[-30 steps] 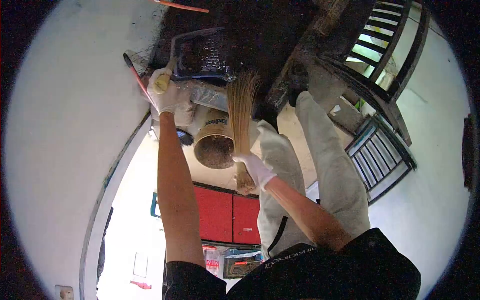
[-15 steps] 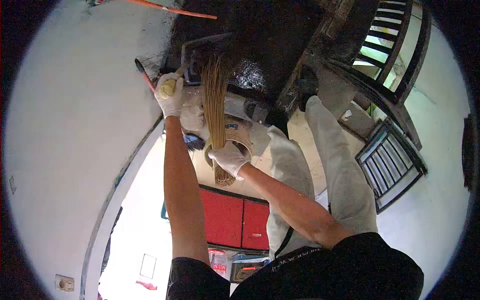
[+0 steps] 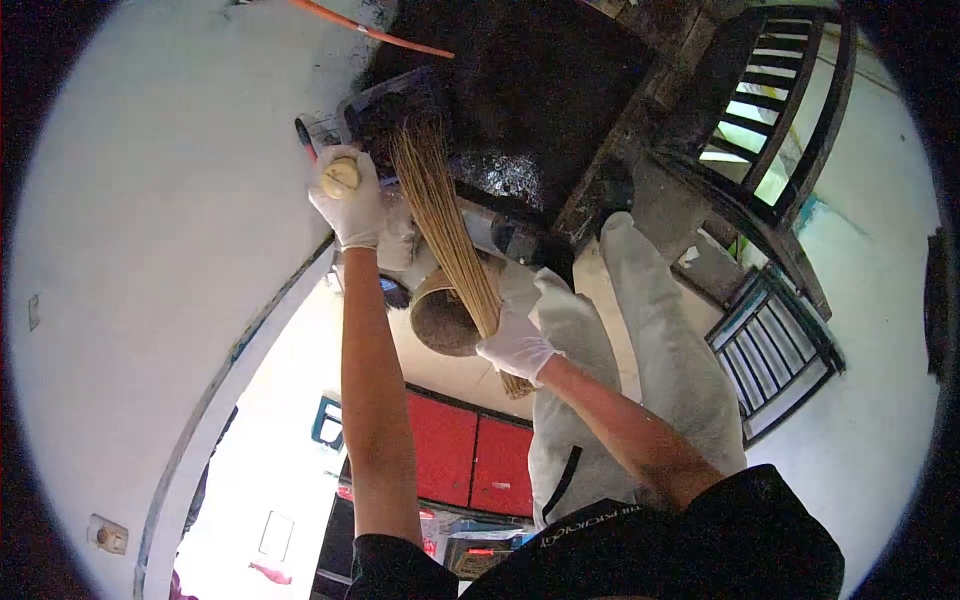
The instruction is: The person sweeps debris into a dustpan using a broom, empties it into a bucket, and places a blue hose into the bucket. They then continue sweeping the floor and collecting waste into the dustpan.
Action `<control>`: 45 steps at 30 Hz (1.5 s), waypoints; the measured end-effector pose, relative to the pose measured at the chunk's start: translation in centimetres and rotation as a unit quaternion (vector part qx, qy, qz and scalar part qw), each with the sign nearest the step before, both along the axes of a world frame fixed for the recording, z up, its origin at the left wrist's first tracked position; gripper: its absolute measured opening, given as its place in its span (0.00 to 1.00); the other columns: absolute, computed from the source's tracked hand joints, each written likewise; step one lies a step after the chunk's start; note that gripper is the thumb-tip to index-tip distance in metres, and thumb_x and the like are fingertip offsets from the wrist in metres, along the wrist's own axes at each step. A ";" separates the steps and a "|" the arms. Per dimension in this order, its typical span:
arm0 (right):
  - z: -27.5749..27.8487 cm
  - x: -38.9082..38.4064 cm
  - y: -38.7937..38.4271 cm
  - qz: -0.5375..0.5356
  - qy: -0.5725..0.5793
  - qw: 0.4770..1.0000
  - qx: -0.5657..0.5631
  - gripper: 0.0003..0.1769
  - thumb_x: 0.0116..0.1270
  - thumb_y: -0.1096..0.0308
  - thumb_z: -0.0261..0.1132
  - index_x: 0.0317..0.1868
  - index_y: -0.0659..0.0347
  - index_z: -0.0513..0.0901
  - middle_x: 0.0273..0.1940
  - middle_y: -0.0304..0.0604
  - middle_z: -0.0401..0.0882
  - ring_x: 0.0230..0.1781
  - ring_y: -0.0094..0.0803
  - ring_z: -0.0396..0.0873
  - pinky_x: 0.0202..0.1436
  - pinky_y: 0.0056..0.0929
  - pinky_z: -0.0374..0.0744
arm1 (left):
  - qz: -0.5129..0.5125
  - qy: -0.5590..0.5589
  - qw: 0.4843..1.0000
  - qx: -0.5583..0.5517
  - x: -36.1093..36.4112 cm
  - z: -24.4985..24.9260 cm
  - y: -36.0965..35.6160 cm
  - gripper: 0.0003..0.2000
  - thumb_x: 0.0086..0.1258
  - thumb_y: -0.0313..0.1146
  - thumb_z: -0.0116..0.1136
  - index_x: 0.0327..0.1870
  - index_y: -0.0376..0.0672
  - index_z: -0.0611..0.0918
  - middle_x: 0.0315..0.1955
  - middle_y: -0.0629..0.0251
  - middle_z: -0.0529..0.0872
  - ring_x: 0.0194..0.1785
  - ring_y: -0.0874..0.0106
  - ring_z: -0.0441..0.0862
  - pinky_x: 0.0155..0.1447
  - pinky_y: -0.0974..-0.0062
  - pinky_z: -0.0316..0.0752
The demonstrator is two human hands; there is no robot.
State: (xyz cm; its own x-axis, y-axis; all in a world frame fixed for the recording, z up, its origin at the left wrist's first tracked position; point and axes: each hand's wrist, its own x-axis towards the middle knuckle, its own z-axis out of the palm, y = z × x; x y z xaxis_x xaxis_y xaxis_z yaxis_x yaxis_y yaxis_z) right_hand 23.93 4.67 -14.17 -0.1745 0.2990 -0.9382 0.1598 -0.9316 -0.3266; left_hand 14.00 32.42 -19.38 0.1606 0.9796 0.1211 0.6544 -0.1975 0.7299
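Note:
A white glove covers my left hand (image 3: 350, 200), which is closed around a pale, round-ended wooden handle (image 3: 340, 178); the handle's far end is hard to make out. My right hand (image 3: 520, 347), also gloved, grips a bundle of thin brown sticks (image 3: 447, 225) near its bound lower end. The bundle slants up and left, its loose tips spreading close to my left hand. Beneath the bundle, left of my right hand, lies a round container (image 3: 443, 318) with its opening showing.
Black slatted furniture (image 3: 770, 110) stands at the upper right, above a small barred gate (image 3: 775, 345). A white wall (image 3: 170, 220) runs along the left. Red cabinet doors (image 3: 440, 447) are at lower centre. An orange pole (image 3: 400, 42) crosses the top.
My right hand has moved right and slightly down with the stick bundle, which has gone from upright to slanted. More of the container's opening shows. My left hand has turned slightly.

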 end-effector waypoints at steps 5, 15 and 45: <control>2.1 2.2 0.7 0.023 -0.037 0.999 0.024 0.32 0.54 0.62 0.69 0.52 0.78 0.71 0.34 0.61 0.84 0.35 0.49 0.86 0.39 0.41 0.82 | 0.029 -0.062 0.997 -0.022 3.1 3.0 -0.1 0.07 0.65 0.30 0.69 0.37 0.37 0.83 0.32 0.72 0.84 0.36 0.79 0.78 0.42 0.76 0.76; 5.1 14.1 1.5 0.139 -0.073 0.984 0.079 0.37 0.54 0.60 0.67 0.64 0.66 0.69 0.47 0.63 0.83 0.48 0.56 0.83 0.52 0.44 0.82 | 0.199 -0.126 0.972 -0.013 0.6 3.9 -0.6 0.06 0.65 0.25 0.67 0.32 0.39 0.80 0.30 0.69 0.83 0.32 0.76 0.78 0.40 0.73 0.78; 27.9 26.7 8.2 0.603 -0.197 0.768 0.081 0.28 0.54 0.58 0.68 0.50 0.66 0.71 0.34 0.63 0.83 0.38 0.60 0.85 0.42 0.49 0.81 | 0.501 -0.163 0.847 0.077 0.8 23.6 -19.8 0.08 0.55 0.20 0.63 0.29 0.39 0.75 0.25 0.59 0.76 0.32 0.60 0.75 0.42 0.67 0.73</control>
